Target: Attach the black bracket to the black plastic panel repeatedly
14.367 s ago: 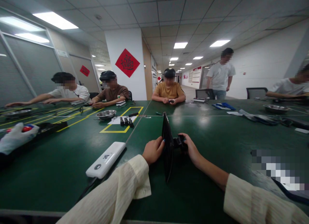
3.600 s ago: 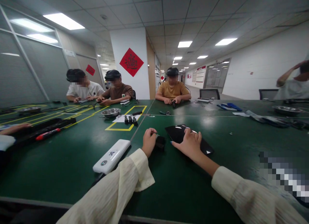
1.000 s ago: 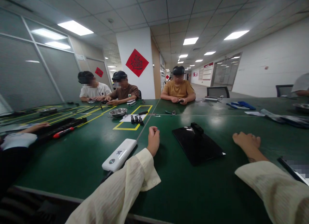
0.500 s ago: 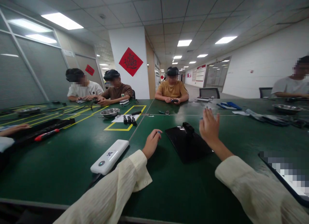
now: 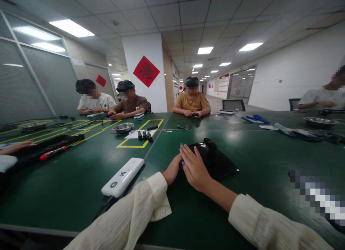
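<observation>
My right hand (image 5: pixel 194 167) lies flat against my left hand in front of me, its fingers stretched out and close together, with blue on the nails. It holds nothing. Only the wrist and back of my left hand (image 5: pixel 173 168) show; its fingers are hidden behind the right one. Just beyond both hands, partly covered by them, a glossy black flat panel (image 5: pixel 219 161) with a raised black block on it rests on the green table (image 5: pixel 151 210). To the left of my hands is a white power bank (image 5: pixel 123 177) marked 26, with a black cable.
A metal bowl (image 5: pixel 123 128) and several small black clips (image 5: pixel 145 135) sit by yellow tape. A red and black tool (image 5: pixel 53 153) lies at left, near another person's hand (image 5: pixel 20 146). Blurred at right is a phone-like device (image 5: pixel 318 196). People sit across the table.
My right hand has come down and left from beside the black panel onto my left hand. The left hand has shifted slightly right. The panel stays in place.
</observation>
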Action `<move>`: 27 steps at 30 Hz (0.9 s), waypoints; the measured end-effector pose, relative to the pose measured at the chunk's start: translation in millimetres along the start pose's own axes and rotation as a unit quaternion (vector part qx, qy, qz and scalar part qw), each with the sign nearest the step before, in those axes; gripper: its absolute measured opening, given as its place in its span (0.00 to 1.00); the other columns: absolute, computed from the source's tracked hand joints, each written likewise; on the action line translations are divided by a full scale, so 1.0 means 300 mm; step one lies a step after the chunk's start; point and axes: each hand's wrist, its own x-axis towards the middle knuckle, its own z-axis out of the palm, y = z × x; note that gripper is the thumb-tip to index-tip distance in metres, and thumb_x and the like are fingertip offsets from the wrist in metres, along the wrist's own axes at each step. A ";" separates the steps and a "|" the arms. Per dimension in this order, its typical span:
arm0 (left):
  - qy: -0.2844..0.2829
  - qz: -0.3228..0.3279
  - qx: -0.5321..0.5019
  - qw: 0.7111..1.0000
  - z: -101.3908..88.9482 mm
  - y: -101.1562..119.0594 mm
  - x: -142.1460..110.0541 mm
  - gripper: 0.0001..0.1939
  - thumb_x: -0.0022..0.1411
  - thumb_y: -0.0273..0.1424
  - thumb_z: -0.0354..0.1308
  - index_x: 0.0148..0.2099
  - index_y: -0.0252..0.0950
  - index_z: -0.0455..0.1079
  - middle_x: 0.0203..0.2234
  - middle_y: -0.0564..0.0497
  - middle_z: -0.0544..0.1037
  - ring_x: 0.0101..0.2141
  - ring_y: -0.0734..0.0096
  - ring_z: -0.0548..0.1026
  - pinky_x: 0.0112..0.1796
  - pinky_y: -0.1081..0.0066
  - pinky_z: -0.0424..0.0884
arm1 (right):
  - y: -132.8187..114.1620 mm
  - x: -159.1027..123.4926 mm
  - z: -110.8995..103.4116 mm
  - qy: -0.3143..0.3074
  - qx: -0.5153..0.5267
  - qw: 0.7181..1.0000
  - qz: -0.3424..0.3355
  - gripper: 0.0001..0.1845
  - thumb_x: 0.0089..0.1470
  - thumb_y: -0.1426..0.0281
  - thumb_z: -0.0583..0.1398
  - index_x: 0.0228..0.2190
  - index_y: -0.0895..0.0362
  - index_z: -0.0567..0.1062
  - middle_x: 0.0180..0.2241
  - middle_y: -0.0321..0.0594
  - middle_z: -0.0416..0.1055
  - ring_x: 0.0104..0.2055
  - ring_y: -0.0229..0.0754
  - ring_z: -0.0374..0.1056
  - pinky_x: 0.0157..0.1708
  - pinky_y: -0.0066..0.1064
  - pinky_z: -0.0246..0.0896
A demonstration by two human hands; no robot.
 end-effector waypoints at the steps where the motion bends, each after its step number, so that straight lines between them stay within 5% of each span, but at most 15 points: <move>1: -0.042 -0.023 -0.033 0.998 0.000 -0.006 0.004 0.10 0.52 0.31 0.54 0.37 0.36 0.72 0.32 0.49 0.76 0.39 0.62 0.71 0.41 0.63 0.67 | 0.006 -0.002 0.003 0.003 0.008 1.000 0.006 0.28 0.56 0.73 0.44 0.59 0.63 0.53 0.61 0.48 0.51 0.64 0.43 0.42 0.61 0.47 0.35; 4: -0.119 -0.072 -0.110 0.984 0.001 -0.022 0.015 0.17 0.54 0.35 0.51 0.45 0.35 0.70 0.38 0.48 0.76 0.43 0.61 0.70 0.44 0.63 0.66 | 0.020 -0.008 0.015 0.007 0.028 0.999 0.017 0.28 0.57 0.73 0.44 0.59 0.62 0.53 0.60 0.48 0.52 0.63 0.44 0.44 0.60 0.49 0.35; 10: -0.115 -0.086 -0.087 0.986 0.015 0.006 0.003 0.21 0.58 0.40 0.49 0.49 0.34 0.67 0.43 0.47 0.74 0.46 0.62 0.68 0.49 0.62 0.61 | 0.022 -0.015 0.029 0.017 0.029 0.998 0.051 0.29 0.57 0.73 0.44 0.60 0.61 0.50 0.60 0.45 0.53 0.64 0.44 0.42 0.60 0.50 0.33; 15: -0.126 -0.040 -0.052 0.990 0.026 0.023 0.004 0.16 0.57 0.39 0.50 0.43 0.35 0.69 0.43 0.48 0.74 0.46 0.63 0.67 0.51 0.64 0.59 | 0.016 -0.016 0.027 0.008 -0.024 0.999 0.038 0.30 0.57 0.72 0.45 0.60 0.63 0.50 0.60 0.46 0.52 0.64 0.46 0.39 0.60 0.49 0.31; 19: -0.098 -0.086 -0.063 0.989 0.023 0.014 0.016 0.12 0.55 0.39 0.50 0.35 0.35 0.65 0.29 0.53 0.71 0.33 0.71 0.68 0.39 0.69 0.65 | 0.023 0.003 -0.013 0.044 -0.091 0.994 0.040 0.29 0.56 0.71 0.48 0.59 0.60 0.55 0.61 0.47 0.50 0.64 0.48 0.38 0.60 0.48 0.32; 24: -0.086 -0.136 -0.073 0.984 0.016 0.028 0.024 0.11 0.51 0.38 0.50 0.28 0.36 0.57 0.20 0.58 0.60 0.21 0.80 0.59 0.25 0.77 0.57 | 0.124 0.034 -0.118 0.134 -0.193 0.971 0.051 0.26 0.54 0.69 0.51 0.55 0.55 0.61 0.57 0.48 0.58 0.60 0.51 0.48 0.58 0.50 0.32; 27: -0.098 -0.136 -0.069 0.983 0.014 0.030 0.025 0.11 0.49 0.37 0.51 0.29 0.36 0.56 0.21 0.58 0.59 0.21 0.81 0.59 0.24 0.77 0.56 | 0.206 0.029 -0.153 0.127 -0.211 0.960 0.131 0.29 0.53 0.64 0.53 0.56 0.57 0.59 0.52 0.52 0.62 0.54 0.54 0.57 0.53 0.50 0.46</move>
